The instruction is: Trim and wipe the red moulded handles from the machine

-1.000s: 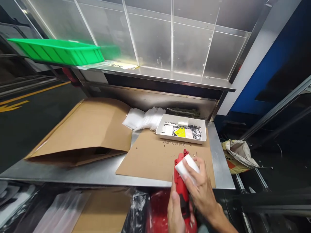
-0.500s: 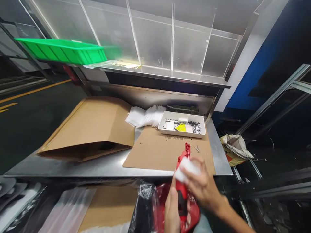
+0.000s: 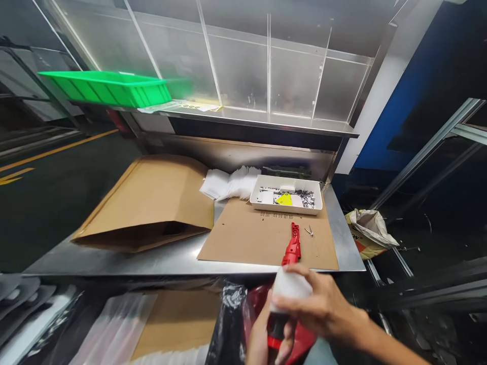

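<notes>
Left hand (image 3: 260,332): gripping elongated red-and-black plastic housing (image 3: 292,251), by bench (image 3: 171,261) front edge
Right hand (image 3: 323,305): gripping white pad (image 3: 291,285) against housing
White rectangular tray (image 3: 287,208): bench's back right corner

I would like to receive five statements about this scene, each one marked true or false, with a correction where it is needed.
1. The right hand holds a white pad against the red part. True.
2. The left hand is away from the red part. False: the left hand grips it.
3. A yellow piece lies in the white tray. True.
4. The green bin stands on the cardboard sheet. False: the green bin is on the metal shelf.
5. The cardboard sheet lies on the metal table. True.
</notes>
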Demonstrator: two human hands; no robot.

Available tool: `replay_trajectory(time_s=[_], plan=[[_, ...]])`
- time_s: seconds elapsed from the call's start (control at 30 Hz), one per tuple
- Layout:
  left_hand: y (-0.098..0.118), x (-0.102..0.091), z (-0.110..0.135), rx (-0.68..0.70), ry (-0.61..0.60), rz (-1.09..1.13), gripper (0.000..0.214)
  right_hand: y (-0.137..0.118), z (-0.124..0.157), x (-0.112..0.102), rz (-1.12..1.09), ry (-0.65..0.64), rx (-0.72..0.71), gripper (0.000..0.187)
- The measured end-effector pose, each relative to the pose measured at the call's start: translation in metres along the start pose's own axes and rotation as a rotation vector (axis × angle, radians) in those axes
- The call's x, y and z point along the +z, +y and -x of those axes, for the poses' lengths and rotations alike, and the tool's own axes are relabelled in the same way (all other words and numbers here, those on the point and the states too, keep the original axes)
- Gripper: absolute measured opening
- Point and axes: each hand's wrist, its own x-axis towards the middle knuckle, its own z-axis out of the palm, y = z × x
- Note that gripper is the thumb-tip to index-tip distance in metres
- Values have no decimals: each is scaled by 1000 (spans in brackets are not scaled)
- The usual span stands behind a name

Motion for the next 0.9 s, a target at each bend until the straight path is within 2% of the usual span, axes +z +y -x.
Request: replay_trajectory(time_s=[0.1, 0.2, 0.27, 0.33, 0.4, 0.47, 0.53, 0.63, 0.7, 0.8, 0.9], plan=[[-7, 1, -2, 95, 81, -137, 46, 0, 4, -2, 92, -20, 32, 33], [-12, 2, -3, 144, 181, -265, 61, 0, 6, -4, 76, 12, 6, 32], [-14, 2, -3, 149, 198, -263, 68, 1, 7, -4, 71, -31, -16, 33], [-14, 1, -4, 138, 155, -217, 64, 3, 6, -5, 117, -49, 28, 34], [-13, -1, -4, 90, 97, -166, 54, 3, 6, -5, 110, -15, 53, 34], [-10, -3, -4, 24, 45, -86, 52, 2, 6, -5, 35, -19, 26, 34], [-5, -3, -1, -44, -20, 37, 50, 5, 4, -6, -24, -78, -1, 33], [2, 0, 3, -172, -206, 207, 44, 12, 1, -8, 25, -95, 79, 34], [5, 1, 4, -237, -304, 295, 40, 13, 1, -8, 26, -85, 77, 33], [5, -2, 2, -238, -334, 397, 27, 14, 1, -7, -65, -145, -38, 33], [3, -6, -1, -259, -371, 410, 33, 19, 1, -7, -4, -110, 18, 33]])
